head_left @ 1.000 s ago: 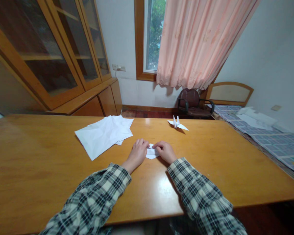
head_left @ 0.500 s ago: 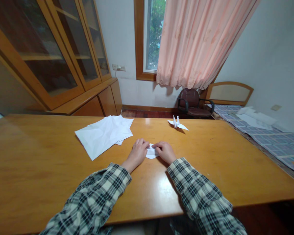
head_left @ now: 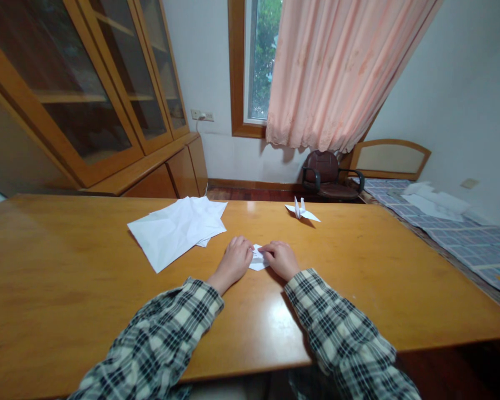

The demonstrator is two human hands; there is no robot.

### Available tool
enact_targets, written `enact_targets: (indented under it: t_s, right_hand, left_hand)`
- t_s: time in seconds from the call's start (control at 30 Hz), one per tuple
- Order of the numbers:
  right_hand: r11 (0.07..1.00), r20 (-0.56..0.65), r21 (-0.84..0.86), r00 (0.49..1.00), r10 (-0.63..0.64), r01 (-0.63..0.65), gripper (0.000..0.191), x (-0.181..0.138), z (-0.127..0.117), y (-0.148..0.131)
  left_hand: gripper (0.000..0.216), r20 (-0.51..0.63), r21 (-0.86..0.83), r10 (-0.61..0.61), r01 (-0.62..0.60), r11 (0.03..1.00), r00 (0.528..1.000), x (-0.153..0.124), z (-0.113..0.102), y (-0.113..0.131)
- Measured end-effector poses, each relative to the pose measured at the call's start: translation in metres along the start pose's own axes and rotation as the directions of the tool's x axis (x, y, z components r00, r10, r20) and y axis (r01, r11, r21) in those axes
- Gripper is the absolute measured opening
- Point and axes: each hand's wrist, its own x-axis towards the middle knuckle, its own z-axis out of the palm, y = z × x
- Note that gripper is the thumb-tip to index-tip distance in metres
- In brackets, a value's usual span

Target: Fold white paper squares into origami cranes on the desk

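Observation:
A small piece of folded white paper (head_left: pixel 258 263) lies flat on the wooden table (head_left: pixel 341 278) in front of me. My left hand (head_left: pixel 234 258) is closed at its left side, fingers curled and pressing on the paper's edge. From the right, my right hand (head_left: pixel 280 258) grips the other side, its index fingertip on the upper part. The fingers hide both side edges of the paper. Beyond my right hand stands a white paper crane (head_left: pixel 301 210) with its wings spread.
Several creased white sheets (head_left: pixel 177 228) lie overlapped to the left of my hands. Past the table are a glass-fronted cabinet (head_left: pixel 120 100), a dark red armchair (head_left: pixel 327 175) and a bed (head_left: pixel 437 222) with papers on it.
My left hand's fingertips have shifted very slightly to the right on the folded paper. The right hand, the sheets and the crane look the same.

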Motion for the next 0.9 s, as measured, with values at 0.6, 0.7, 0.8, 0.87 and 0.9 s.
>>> enact_targets:
  t_s: [0.6, 0.7, 0.8, 0.87, 0.9]
  right_hand:
    - [0.999, 0.017, -0.036, 1.0, 0.005, -0.004, 0.026, -0.0021, -0.0031, -0.0023]
    - [0.999, 0.022, -0.033, 1.0, 0.009, -0.008, 0.026, -0.0022, -0.0041, -0.0031]
    - [0.999, 0.031, -0.041, 0.999, 0.016, -0.015, 0.026, -0.0022, -0.0045, -0.0042]
    - [0.999, 0.032, -0.049, 0.999, 0.015, -0.014, 0.026, -0.0022, -0.0046, -0.0046]
    - [0.999, 0.034, -0.051, 0.999, 0.011, -0.009, 0.026, -0.0022, -0.0045, -0.0046]
  left_hand:
    - [0.017, -0.053, 0.026, -0.083, 0.084, 0.996, 0.995, 0.0017, 0.002, -0.008]
    - [0.015, -0.045, 0.01, -0.088, 0.089, 0.996, 0.995, 0.0023, 0.0016, -0.0087]
    - [0.011, -0.037, 0.018, -0.092, 0.093, 0.995, 0.995, 0.0024, 0.0007, -0.0089]
    - [0.007, -0.035, 0.026, -0.094, 0.095, 0.995, 0.995, 0.0023, 0.0, -0.0083]
    - [0.006, -0.032, 0.029, -0.094, 0.095, 0.995, 0.995, 0.0022, -0.0004, -0.0078]
